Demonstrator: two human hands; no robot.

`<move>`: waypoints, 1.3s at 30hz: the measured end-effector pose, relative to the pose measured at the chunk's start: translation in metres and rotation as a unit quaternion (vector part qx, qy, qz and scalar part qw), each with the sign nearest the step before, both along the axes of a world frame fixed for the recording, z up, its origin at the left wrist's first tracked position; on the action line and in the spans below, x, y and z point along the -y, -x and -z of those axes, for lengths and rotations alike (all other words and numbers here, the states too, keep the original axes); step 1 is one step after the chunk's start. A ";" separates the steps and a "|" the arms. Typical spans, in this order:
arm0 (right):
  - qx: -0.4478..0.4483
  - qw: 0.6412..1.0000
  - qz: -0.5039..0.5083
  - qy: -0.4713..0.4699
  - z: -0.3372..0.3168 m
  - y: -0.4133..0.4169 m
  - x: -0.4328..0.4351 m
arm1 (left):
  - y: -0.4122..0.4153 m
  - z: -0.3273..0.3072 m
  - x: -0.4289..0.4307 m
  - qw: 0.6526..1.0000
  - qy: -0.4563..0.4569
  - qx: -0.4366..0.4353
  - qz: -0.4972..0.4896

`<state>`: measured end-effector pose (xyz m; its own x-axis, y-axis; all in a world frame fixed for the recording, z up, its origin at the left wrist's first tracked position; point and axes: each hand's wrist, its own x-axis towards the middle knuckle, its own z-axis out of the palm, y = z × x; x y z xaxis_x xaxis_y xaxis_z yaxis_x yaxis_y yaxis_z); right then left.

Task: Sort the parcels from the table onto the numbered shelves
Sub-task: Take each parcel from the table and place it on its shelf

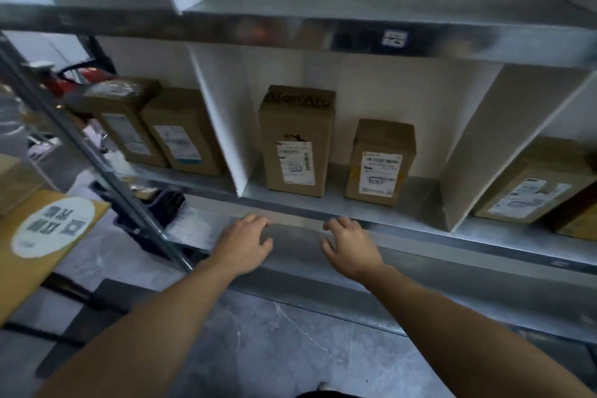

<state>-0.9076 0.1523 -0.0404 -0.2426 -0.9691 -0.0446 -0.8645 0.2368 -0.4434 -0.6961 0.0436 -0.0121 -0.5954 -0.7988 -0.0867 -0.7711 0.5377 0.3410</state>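
Note:
A metal shelf (355,203) fills the view, split by white dividers (223,119) into compartments. In the middle compartment stand two brown parcels, a tall one (295,139) and a shorter one (381,161), each with a white label facing me. Two more parcels (155,126) stand in the left compartment and another parcel (529,181) lies in the right one. My left hand (244,242) and my right hand (350,247) hover just in front of the shelf's front edge, below the middle compartment, fingers spread, holding nothing.
A small number tag (394,38) sticks on the upper shelf's front rail. At far left is a yellow-brown box (42,236) with a round white sticker. A slanted metal upright (97,158) runs down the left side. Grey marbled floor lies below.

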 end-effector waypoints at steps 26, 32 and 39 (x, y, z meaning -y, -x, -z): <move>-0.193 0.873 -0.437 -0.097 -0.030 -0.452 0.161 | -0.465 -0.004 -0.045 0.909 0.040 0.125 -0.394; -0.207 0.843 -0.490 -0.076 -0.021 -0.511 0.226 | -0.513 0.007 -0.004 0.885 0.016 0.141 -0.444; -0.218 0.811 -0.540 -0.060 -0.026 -0.590 0.319 | -0.569 0.005 0.063 0.840 -0.007 0.127 -0.527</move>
<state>-0.3180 -0.1667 -0.0146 0.7269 -0.6215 -0.2921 -0.6644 -0.7441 -0.0701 -0.1270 -0.0192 -0.0173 0.4815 -0.8686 -0.1171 -0.8652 -0.4924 0.0945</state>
